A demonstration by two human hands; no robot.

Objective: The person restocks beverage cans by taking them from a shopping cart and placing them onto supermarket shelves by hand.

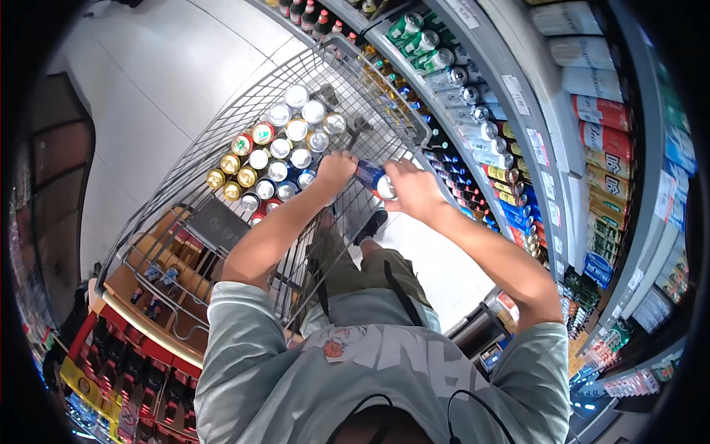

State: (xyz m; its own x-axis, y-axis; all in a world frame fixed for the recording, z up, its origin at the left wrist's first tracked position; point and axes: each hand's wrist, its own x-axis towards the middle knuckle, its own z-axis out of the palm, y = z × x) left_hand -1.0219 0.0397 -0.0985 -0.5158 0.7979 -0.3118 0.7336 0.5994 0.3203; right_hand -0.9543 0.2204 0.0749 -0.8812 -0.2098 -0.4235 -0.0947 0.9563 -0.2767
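Over a wire shopping cart (194, 150), my right hand (413, 188) is closed around a blue drink can (373, 176) with a silver end. At the other end of that can is my left hand (336, 172), its fingers curled; whether they grip the can or only touch it cannot be told. Several upright drink cans (280, 148) stand close together in the cart, left of my hands, with silver, gold and red-rimmed tops. The child-seat flap (217, 223) of the cart lies nearer to me than these cans.
A store shelf (499, 72) with rows of cans curves along the right, with glass bottles (319, 25) beyond the cart's far end. At lower left stands a red and wooden display rack (150, 344) holding bottles. My shoe (375, 223) is on the tiled floor beside the cart.
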